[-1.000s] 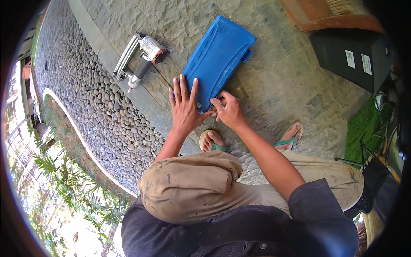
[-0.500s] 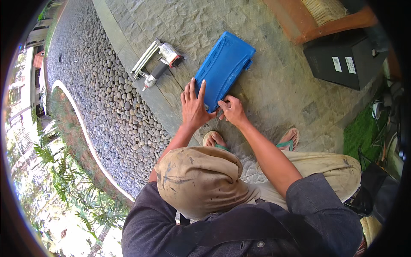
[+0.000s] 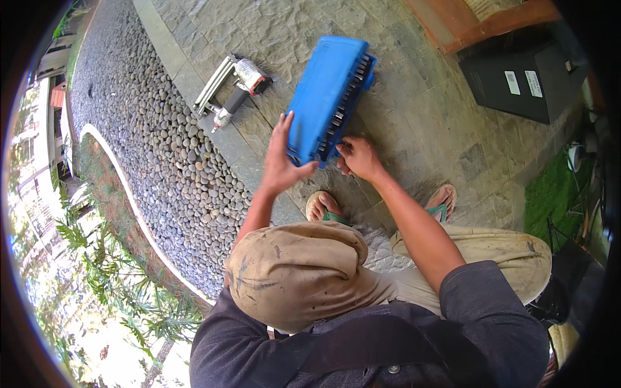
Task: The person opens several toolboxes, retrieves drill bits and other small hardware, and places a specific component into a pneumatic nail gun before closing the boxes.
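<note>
In my head view, the blue plastic tool case is ajar on the stone floor, right of its pebbled edge. My left hand spreads open against the case's near-left corner; my right hand curls at the near-right, grip unclear.

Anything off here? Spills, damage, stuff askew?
Nothing visibly spilled or broken. Mildly odd: the beige trousers are darkly smudged, conspicuous against pale cloth. The blue case is ajar along its right side, showing small metallic pieces, but the left hand is on it, so likely just handling.
</note>
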A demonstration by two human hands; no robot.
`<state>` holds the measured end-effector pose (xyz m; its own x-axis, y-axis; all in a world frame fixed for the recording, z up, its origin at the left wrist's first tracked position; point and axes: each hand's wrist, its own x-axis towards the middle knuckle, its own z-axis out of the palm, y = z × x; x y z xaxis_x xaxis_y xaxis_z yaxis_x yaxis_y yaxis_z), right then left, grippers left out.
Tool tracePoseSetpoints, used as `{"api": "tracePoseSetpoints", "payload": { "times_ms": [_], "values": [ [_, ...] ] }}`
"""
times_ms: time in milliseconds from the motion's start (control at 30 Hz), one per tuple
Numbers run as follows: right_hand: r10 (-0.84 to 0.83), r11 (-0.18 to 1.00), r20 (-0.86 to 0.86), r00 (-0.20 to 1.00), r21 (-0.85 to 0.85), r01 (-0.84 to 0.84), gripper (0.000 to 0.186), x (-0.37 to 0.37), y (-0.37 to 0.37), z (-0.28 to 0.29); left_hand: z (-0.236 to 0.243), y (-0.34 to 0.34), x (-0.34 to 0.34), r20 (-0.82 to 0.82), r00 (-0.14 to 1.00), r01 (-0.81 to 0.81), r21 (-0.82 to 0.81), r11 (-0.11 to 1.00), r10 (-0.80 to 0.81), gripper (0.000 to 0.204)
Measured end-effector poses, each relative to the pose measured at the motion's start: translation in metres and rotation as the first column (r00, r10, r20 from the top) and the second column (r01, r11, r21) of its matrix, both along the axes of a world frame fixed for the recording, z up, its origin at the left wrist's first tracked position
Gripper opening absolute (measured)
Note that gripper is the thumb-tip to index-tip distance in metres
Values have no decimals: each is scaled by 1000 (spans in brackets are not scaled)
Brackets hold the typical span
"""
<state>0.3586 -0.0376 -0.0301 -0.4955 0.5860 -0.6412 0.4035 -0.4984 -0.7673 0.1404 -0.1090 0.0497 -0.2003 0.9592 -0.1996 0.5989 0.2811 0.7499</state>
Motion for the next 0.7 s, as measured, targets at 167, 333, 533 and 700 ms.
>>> {"api": "tracePoseSetpoints", "payload": {
  "times_ms": [167,333,533,700],
  "values": [
    [49,989,-56,997,-138,-56,32,2,14,22,13,-31,-56,562,765,-305,-113,946,314,66],
    [-57,960,-61,997,-277,38,27,7,-18,15,2,-13,-80,612,759,-317,47,947,223,46],
    [43,946,-63,997,-319,-61,26,26,-36,8,-19,47,-87,649,723,-278,-41,960,237,40],
    [-64,969,-13,998,-238,59,27,38,-47,9,-47,88,-61,542,757,-395,-63,916,364,37]
  ]
}}
